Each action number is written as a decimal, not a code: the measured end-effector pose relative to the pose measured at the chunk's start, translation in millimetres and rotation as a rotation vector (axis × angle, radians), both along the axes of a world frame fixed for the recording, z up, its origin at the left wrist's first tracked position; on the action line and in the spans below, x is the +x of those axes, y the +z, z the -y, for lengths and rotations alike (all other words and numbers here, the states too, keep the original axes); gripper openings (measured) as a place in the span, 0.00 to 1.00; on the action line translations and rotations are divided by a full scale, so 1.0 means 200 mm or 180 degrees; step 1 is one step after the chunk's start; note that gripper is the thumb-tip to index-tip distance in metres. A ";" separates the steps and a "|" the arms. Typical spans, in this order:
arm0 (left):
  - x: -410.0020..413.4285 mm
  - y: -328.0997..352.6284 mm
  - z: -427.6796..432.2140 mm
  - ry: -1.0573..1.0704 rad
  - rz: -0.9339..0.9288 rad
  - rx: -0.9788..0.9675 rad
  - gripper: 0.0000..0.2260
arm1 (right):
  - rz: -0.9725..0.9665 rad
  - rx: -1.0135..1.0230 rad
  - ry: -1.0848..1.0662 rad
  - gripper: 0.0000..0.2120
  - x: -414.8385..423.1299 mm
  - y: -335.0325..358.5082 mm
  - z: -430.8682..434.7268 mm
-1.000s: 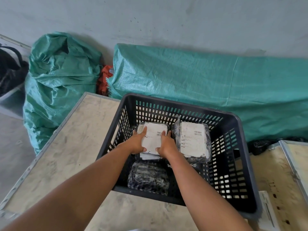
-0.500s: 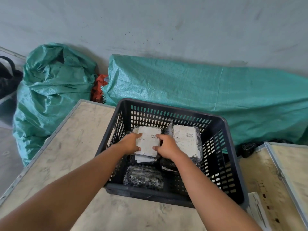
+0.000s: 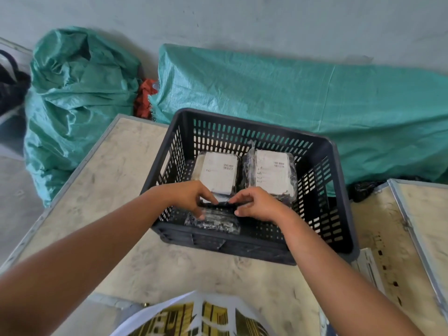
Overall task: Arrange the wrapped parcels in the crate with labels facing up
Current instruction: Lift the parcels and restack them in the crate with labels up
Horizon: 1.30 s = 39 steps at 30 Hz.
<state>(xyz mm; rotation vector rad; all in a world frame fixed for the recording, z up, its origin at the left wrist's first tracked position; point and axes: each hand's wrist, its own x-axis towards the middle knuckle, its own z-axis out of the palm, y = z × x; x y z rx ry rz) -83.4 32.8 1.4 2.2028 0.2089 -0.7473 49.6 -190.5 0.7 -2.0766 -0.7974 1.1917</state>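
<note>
A dark slotted plastic crate [image 3: 339, 170] stands on a pale table [image 3: 97, 190]. At its back lie two wrapped parcels with white labels facing up: the left labelled parcel [image 3: 219, 174] and the right labelled parcel [image 3: 272, 174]. A third parcel in dark wrap [image 3: 213, 220], with no label showing, lies at the crate's front left. My left hand [image 3: 191, 198] and my right hand [image 3: 258, 204] meet over the crate and pinch the black wrap edge at the near end of the left labelled parcel. My left fingertips also touch the dark parcel below.
Two bulky green woven sacks [image 3: 72, 93] [image 3: 291, 98] lie against the wall behind the table, with a red cloth [image 3: 145, 98] between them. A second table [image 3: 424, 214] adjoins on the right. A white printed bag [image 3: 194, 318] sits at the bottom edge.
Both hands have drawn back from the top of the left labelled parcel to its near edge. The parcel now lies flat at the crate's back. The camera has shifted slightly.
</note>
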 end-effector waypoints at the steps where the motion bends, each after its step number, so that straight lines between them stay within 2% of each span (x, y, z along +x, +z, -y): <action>1: -0.01 -0.02 0.01 -0.0025 -0.0084 -0.0012 0.26 | -0.0048 -0.0056 0.0123 0.17 -0.01 -0.02 -0.01; 4: -0.03 -0.06 0.02 -0.0293 -0.0366 0.0170 0.25 | -0.0105 -0.0226 0.0652 0.23 -0.02 -0.05 -0.03; 8: -0.01 -0.07 0.05 -0.0624 -0.0301 0.0687 0.30 | 0.0045 -0.0489 0.1242 0.21 -0.05 -0.06 -0.04; 12: 0.00 -0.08 0.05 -0.0646 -0.0229 0.0801 0.30 | 0.0046 -0.0282 0.1026 0.18 -0.02 -0.06 -0.03; 17: 0.00 -0.09 0.01 -0.0050 0.0083 0.0678 0.26 | -0.0099 0.0018 0.0279 0.18 0.03 -0.06 0.00; 21: 0.01 -0.09 0.02 0.0055 0.0099 0.0683 0.25 | 0.0257 0.0124 0.0505 0.20 0.00 -0.06 -0.02; 25: 0.01 -0.07 0.01 0.0093 0.0209 0.0593 0.24 | 0.0654 0.0262 0.0560 0.16 -0.01 -0.06 -0.05; 28: 0.01 -0.02 -0.01 0.0475 0.0530 0.0235 0.21 | 0.0622 0.0509 0.0230 0.14 0.01 -0.04 -0.03; 31: 0.01 0.04 -0.01 0.1184 0.1094 -0.0353 0.17 | 0.0425 0.0832 -0.0290 0.18 0.03 0.00 0.01; 33: 0.01 0.07 0.01 0.1402 0.1364 -0.0692 0.17 | 0.0414 0.1027 -0.0620 0.19 0.05 0.02 0.03; 36: 0.00 0.08 0.01 0.1497 0.1534 -0.1163 0.18 | -0.0039 0.1415 -0.1240 0.17 0.09 0.06 0.06; 39: -0.02 0.08 0.03 0.1195 0.1556 -0.1174 0.21 | -0.0498 0.1660 -0.1739 0.15 0.12 0.10 0.09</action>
